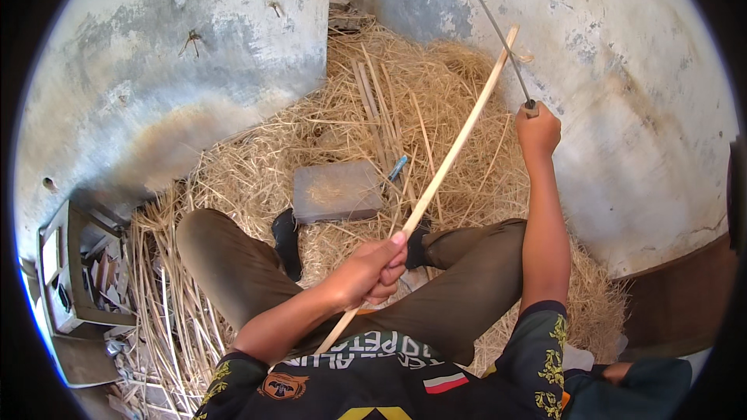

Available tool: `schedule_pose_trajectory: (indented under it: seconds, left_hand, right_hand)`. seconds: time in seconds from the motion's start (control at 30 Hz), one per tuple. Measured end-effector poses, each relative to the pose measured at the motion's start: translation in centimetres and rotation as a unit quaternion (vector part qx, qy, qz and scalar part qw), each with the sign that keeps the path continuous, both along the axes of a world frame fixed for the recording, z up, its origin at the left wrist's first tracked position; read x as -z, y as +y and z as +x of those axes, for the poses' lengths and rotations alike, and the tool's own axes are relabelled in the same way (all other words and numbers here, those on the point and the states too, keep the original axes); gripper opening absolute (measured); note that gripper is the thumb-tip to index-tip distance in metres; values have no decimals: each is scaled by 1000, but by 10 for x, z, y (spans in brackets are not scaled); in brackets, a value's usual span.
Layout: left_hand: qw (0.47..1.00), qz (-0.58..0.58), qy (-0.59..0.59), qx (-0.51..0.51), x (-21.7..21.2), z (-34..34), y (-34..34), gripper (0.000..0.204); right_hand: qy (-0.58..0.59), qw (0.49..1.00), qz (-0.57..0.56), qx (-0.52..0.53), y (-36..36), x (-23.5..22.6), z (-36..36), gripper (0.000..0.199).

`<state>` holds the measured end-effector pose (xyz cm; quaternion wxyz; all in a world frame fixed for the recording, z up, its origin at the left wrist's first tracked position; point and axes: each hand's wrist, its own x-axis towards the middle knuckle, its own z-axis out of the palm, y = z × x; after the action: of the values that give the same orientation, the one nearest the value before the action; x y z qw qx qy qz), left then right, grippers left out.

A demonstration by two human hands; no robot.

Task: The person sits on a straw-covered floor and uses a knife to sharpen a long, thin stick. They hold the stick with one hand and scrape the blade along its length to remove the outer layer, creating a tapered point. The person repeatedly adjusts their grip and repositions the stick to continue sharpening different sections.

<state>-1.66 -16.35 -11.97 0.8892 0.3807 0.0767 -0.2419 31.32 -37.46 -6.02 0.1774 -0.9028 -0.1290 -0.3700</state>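
My left hand is wrapped around a long pale strip of bamboo or wood, thumb on top. The strip slants from my lap up to the far right. Out at the far right, my right hand grips the dark handle of a long, thin-bladed knife, its tip pointing up and to the left. The blade crosses the strip near its far end, and a small curled shaving shows beside it. Whether the edge bites into the strip cannot be made out.
Thick shavings cover the floor around my bent legs. Between my feet and the walls lies a flat grey-brown block, with a blue-handled tool beside it. Loose strips and a wooden cabinet stand left. Someone's dark sleeve appears lower right.
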Motion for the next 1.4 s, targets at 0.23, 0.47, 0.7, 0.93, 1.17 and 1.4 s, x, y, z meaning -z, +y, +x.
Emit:
schedule_pose_trajectory:
  seconds: [0.23, 0.47, 0.7, 0.93, 1.17, 1.4]
  left_hand:
    - [999, -27, 22, -22, 8, 4, 16, 48]
    - [998, -23, 57, -3, 24, 8, 10, 47]
    - [998, 25, 43, 32, 15, -9, 6, 47]
    - [993, 112, -24, -21, 14, -3, 13, 44]
    - [981, 147, -21, -123, 29, 19, 25, 36]
    - [976, 121, -7, -181, 27, 22, 46, 38]
  right_hand:
    - [10, 988, -83, -131, -7, 4, 16, 15]
    - [110, 987, -114, 35, -9, 10, 41, 17]
    - [150, 982, 10, 114, -17, 17, 58, 28]
    - [145, 972, 135, 125, -68, 40, 71, 30]
    - [108, 991, 73, -36, 0, 33, 14, 28]
    - [43, 954, -187, -232, 74, 44, -60, 16]
